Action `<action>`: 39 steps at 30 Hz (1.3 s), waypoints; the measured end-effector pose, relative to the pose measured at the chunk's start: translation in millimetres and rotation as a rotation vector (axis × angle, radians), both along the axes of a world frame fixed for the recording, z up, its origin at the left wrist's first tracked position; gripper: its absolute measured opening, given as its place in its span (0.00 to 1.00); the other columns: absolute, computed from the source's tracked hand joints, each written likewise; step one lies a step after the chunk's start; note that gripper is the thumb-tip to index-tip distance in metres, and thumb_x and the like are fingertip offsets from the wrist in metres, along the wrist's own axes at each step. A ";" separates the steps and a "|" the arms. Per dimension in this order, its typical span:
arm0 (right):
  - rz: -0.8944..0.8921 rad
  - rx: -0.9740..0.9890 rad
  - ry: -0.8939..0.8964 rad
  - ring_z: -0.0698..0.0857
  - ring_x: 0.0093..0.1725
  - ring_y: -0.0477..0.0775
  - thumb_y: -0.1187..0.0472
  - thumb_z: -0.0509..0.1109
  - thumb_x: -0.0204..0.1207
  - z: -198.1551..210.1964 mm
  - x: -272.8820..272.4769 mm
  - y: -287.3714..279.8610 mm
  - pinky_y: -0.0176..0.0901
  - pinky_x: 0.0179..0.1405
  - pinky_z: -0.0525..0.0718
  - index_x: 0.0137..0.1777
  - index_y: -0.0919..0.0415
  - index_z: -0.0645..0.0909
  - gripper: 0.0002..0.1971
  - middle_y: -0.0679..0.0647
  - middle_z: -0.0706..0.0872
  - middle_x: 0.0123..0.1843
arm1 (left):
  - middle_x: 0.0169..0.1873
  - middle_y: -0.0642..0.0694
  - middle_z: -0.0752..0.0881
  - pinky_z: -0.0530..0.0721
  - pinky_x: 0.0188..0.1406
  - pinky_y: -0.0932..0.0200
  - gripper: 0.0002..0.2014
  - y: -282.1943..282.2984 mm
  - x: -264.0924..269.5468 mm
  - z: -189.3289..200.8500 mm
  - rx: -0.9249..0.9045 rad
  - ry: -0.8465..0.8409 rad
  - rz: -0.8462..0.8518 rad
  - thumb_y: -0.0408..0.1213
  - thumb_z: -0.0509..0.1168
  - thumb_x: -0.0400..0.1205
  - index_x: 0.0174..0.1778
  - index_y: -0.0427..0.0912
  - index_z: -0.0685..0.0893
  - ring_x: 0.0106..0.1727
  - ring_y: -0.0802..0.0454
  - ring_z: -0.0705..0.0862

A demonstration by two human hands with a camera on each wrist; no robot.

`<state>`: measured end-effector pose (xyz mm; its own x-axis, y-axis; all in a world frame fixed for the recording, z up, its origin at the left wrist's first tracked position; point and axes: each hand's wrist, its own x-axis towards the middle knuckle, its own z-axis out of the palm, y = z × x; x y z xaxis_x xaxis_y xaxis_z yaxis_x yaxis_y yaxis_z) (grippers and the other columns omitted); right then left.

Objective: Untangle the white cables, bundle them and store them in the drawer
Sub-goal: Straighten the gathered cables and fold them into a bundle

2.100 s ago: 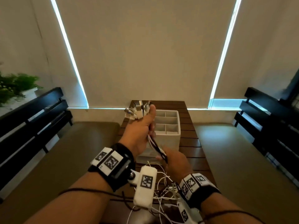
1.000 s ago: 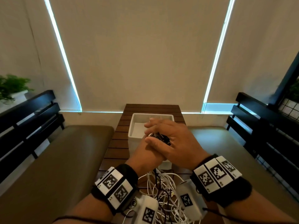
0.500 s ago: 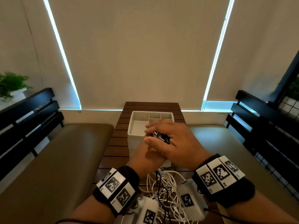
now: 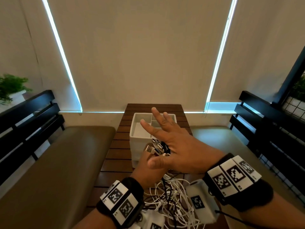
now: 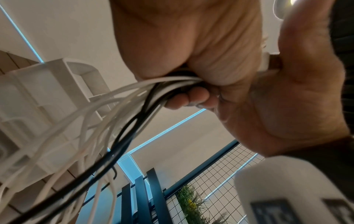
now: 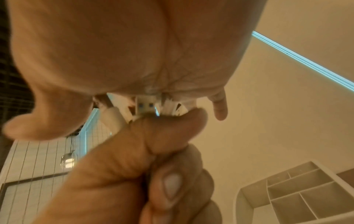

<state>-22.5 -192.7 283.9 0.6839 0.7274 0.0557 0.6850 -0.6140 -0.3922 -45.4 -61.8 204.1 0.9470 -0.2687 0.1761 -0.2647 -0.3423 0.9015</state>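
My left hand (image 4: 149, 169) grips a bunch of cable ends; their USB plugs (image 4: 157, 147) stick up out of the fist. White cables (image 5: 80, 119) and a black one (image 5: 122, 136) trail down from the left hand (image 5: 191, 84) to a tangled heap (image 4: 170, 200) on the table. Just above the plugs my right hand (image 4: 166, 139) hovers with fingers spread straight, its palm (image 6: 134, 50) over a blue-tongued USB plug (image 6: 146, 106). The white drawer box (image 4: 139, 129) with divided compartments stands right behind the hands.
The box sits on a narrow slatted wooden table (image 4: 115, 146) between two olive cushioned benches (image 4: 57, 162) with black slatted backs (image 4: 24, 119). A potted plant (image 4: 9, 86) stands at far left and a wire grid (image 4: 295, 108) at far right.
My right hand, which was cupped over the plugs and the left fist, has opened and its fingers have spread. The left hand still holds the cable ends at about the same spot.
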 end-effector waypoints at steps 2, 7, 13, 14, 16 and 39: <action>0.015 0.164 0.084 0.35 0.84 0.46 0.24 0.64 0.55 5.5 -1.9 -5.5 0.61 0.80 0.52 0.78 0.23 0.39 0.52 0.28 0.31 0.82 | 0.47 0.54 0.89 0.82 0.48 0.71 0.16 2.0 1.6 3.8 -0.058 -0.012 -0.023 0.55 0.64 0.80 0.52 0.47 0.83 0.49 0.70 0.85; -0.150 0.693 -0.193 0.81 0.59 0.41 0.40 0.73 0.65 1.2 -1.7 -22.3 0.39 0.50 0.82 0.51 0.41 0.84 0.15 0.36 0.81 0.58 | 0.49 0.46 0.90 0.85 0.54 0.57 0.16 6.5 13.4 8.6 -0.057 -0.210 0.076 0.48 0.69 0.78 0.55 0.41 0.86 0.50 0.59 0.87; -0.233 0.563 -0.236 0.82 0.42 0.42 0.53 0.79 0.67 -3.1 -5.8 -16.9 0.42 0.39 0.81 0.35 0.50 0.86 0.05 0.41 0.83 0.42 | 0.34 0.55 0.90 0.84 0.38 0.59 0.10 4.1 17.8 3.0 -0.235 -0.248 0.165 0.54 0.69 0.68 0.40 0.55 0.87 0.37 0.57 0.88; -0.231 0.537 -0.258 0.81 0.41 0.41 0.53 0.79 0.68 -0.7 -7.0 -16.1 0.39 0.38 0.80 0.37 0.50 0.86 0.04 0.41 0.82 0.43 | 0.31 0.56 0.89 0.83 0.36 0.60 0.06 2.8 19.0 5.3 -0.254 -0.266 0.164 0.52 0.69 0.69 0.35 0.56 0.86 0.35 0.58 0.87; -0.173 0.432 -0.256 0.81 0.45 0.40 0.55 0.80 0.68 6.0 -8.5 -15.0 0.36 0.42 0.79 0.43 0.49 0.88 0.06 0.40 0.83 0.46 | 0.32 0.51 0.88 0.86 0.35 0.50 0.04 1.6 20.4 4.3 -0.274 -0.305 0.162 0.49 0.69 0.71 0.35 0.55 0.86 0.35 0.52 0.88; -0.040 0.286 -0.105 0.81 0.41 0.39 0.58 0.78 0.69 23.0 -3.5 -20.0 0.30 0.36 0.74 0.42 0.48 0.84 0.06 0.35 0.82 0.38 | 0.41 0.45 0.91 0.88 0.48 0.50 0.10 2.1 23.2 -8.0 -0.337 -0.175 0.028 0.46 0.71 0.71 0.45 0.48 0.87 0.46 0.47 0.90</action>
